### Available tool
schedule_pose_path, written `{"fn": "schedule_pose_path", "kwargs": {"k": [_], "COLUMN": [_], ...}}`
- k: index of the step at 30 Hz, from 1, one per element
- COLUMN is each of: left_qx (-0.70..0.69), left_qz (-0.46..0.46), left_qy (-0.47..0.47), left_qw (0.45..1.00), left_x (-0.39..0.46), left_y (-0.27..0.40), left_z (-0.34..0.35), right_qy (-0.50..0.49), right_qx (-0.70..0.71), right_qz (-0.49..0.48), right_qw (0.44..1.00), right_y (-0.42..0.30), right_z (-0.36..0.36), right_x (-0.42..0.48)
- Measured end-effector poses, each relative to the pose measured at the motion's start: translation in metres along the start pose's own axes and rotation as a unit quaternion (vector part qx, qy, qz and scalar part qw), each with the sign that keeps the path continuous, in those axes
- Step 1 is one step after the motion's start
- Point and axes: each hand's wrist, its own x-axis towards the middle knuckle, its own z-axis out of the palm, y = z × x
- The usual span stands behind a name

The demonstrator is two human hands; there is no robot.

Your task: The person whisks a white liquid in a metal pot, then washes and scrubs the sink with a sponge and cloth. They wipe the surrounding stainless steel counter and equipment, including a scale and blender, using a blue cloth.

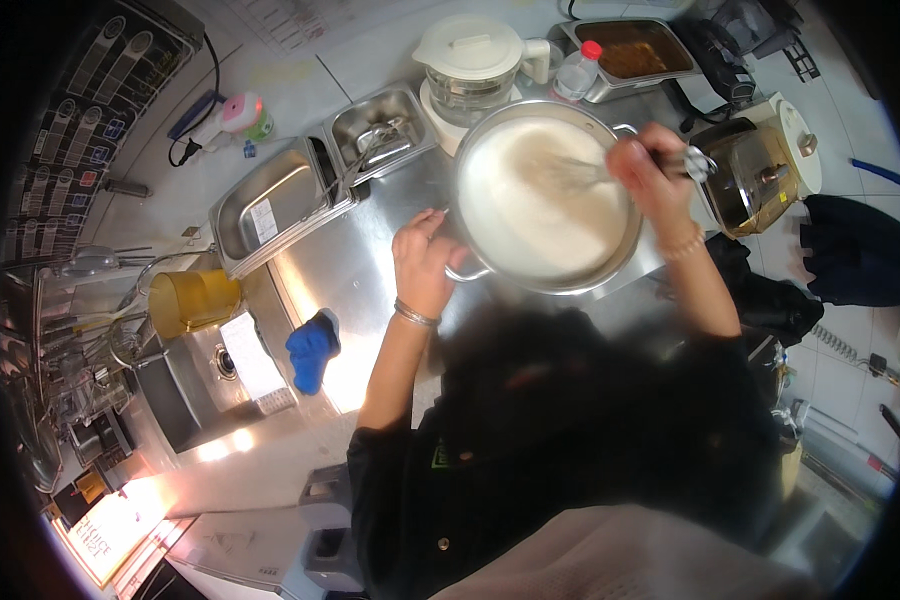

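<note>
A large stainless steel pot (471, 259) stands on the metal counter in front of me, holding a pale, milky liquid (532, 217) with a light-brown swirl. My left hand (426, 262) is at the pot's left loop handle (468, 276), thumb against it; whether the fingers close round it I cannot tell. My right hand (654, 176) grips the metal handle of a wire whisk (574, 174) over the pot's right side. The whisk's wires reach into the liquid and look blurred.
Behind the pot stand a lidded glass kettle (471, 64), a red-capped bottle (576, 73) and a steel pan of brown liquid (634, 49). Steel containers (274, 191) stand left of it. Further left are a sink (187, 375), a yellow pitcher (187, 300) and a blue cloth (311, 351). An amber glass pot (754, 176) is at right.
</note>
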Motion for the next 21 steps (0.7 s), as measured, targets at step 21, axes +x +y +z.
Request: {"fn": "schedule_pose_path", "kwargs": {"k": [21], "left_qx": [0.012], "left_qz": [0.002], "left_qy": [-0.014], "left_qw": [1.000], "left_x": [0.002], "left_y": [0.003], "left_z": [-0.001], "right_qy": [0.050], "right_qx": [0.024], "right_qz": [0.020], "right_qw": [0.998], "right_y": [0.019], "right_z": [0.003], "right_x": [0.098]}}
